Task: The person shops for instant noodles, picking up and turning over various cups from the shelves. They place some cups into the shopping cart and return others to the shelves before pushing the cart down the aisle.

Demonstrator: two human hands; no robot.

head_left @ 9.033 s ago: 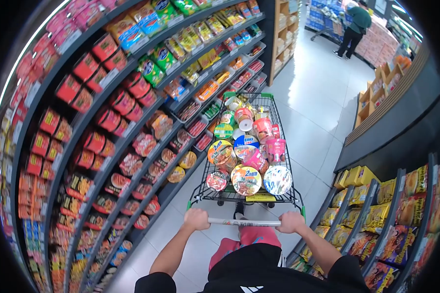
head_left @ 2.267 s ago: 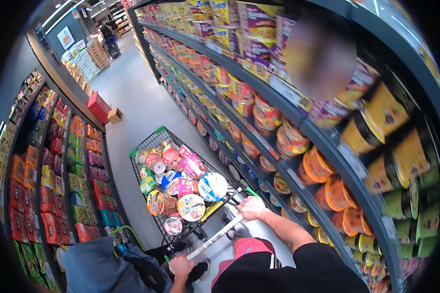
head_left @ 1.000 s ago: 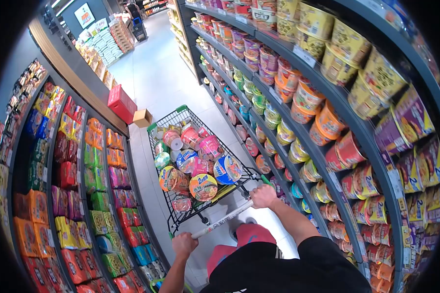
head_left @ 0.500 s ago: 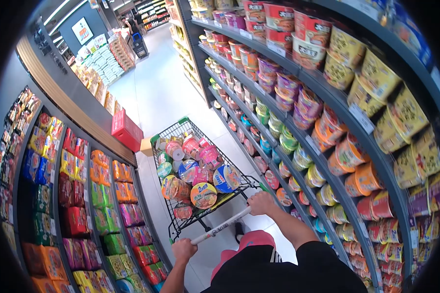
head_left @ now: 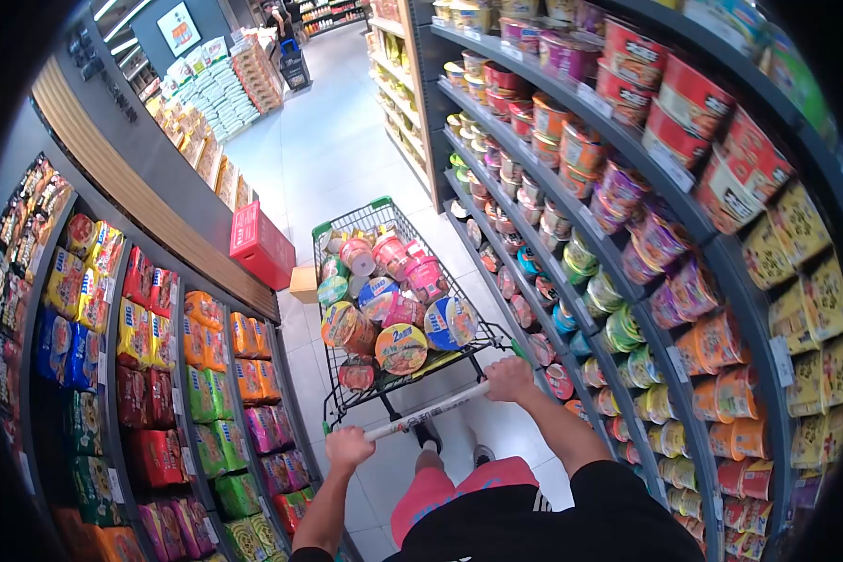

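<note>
Your left hand (head_left: 348, 447) is wrapped around the left end of the cart handle (head_left: 426, 412), its grip clamped on the bar, and your right hand (head_left: 510, 378) holds the right end the same way, fingers curled over the top. The handle runs as a pale diagonal bar across the lower middle of the frame, rising toward the right. Just above it, in the center of the frame, the shopping cart (head_left: 365, 211) stands on the pale floor (head_left: 328, 150) of the aisle, its wire basket trimmed green at the far rim. The basket is heaped well above its sides with instant noodle bowls and cups: an orange-lidded bowl (head_left: 401, 347) lies nearest the handle, a blue-and-white lidded bowl (head_left: 450, 321) just to its right, a red-lidded bowl (head_left: 358, 372) at the near left corner, and pink cups (head_left: 423, 274) tilted toward the far end among other tubs. On the right of the frame, curved dark shelves (head_left: 628, 201) carry rows of noodle cups and bowls in red, purple, orange, green and yellow, close beside the cart's right side. On the left of the frame, lower shelves (head_left: 173, 309) hold bagged noodle packs in yellow, red, orange, green and pink. A red crate (head_left: 260, 245) and a small cardboard box (head_left: 303, 283) sit on the floor left of the cart's far end. At the upper left, a distant person stands by a blue cart (head_left: 293, 66).
</note>
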